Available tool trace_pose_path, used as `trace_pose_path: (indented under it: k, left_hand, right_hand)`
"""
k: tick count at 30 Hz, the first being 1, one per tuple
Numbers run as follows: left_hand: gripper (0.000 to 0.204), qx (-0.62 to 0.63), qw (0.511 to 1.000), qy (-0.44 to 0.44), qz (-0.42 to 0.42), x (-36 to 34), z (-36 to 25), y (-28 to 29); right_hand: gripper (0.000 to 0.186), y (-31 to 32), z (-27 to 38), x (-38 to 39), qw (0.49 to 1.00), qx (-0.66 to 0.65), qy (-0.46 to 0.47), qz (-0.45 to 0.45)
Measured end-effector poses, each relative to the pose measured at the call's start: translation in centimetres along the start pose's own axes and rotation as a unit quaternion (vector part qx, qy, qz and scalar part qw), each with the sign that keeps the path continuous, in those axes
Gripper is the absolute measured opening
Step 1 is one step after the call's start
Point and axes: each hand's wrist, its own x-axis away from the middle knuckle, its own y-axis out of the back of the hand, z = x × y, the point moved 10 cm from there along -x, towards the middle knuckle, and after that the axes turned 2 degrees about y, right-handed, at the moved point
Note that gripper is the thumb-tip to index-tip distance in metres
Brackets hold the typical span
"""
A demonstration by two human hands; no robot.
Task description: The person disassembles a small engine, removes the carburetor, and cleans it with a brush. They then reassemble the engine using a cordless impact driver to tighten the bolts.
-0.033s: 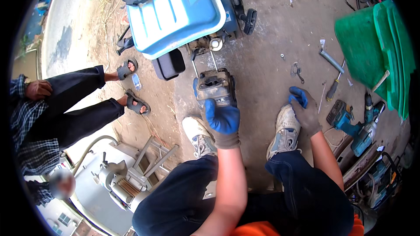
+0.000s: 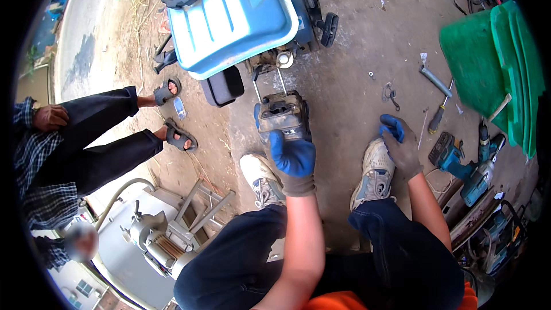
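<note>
My left hand (image 2: 294,158), in a blue and grey work glove, closes around the near end of a dirty, block-shaped engine part (image 2: 282,112) with a dark opening on top. That part sits at the ends of two metal studs (image 2: 281,80) that stick out of a blue generator (image 2: 229,23). Above my right shoe, my right hand (image 2: 400,143) wears a matching glove with its fingers curled in. What it holds, if anything, is hidden. A black box-shaped part (image 2: 222,86) hangs off the generator beside the studs.
On the ground to the right lie a screwdriver (image 2: 438,117), a grey-handled tool (image 2: 436,82), small metal pieces (image 2: 391,96) and cordless power tools (image 2: 468,175), near a green plastic container (image 2: 476,60). At left another person's sandalled feet (image 2: 179,135) stand close by, above a grey machine (image 2: 160,241).
</note>
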Motion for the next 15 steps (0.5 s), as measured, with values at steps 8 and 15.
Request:
trace_pose_path:
  k: [8,15]
  left_hand:
    - [0.056,-0.033,0.999,-0.005,-0.012,-0.5,0.0,-0.7]
    - [0.057,-0.062,0.998,-0.001,-0.023,-0.1,0.2,0.4]
  right_hand:
    - [0.036,-2.0,-0.1,-0.3,0.999,-0.022,-0.011,0.029]
    - [0.036,-3.3,1.7,-0.9,0.999,0.011,0.009,0.052]
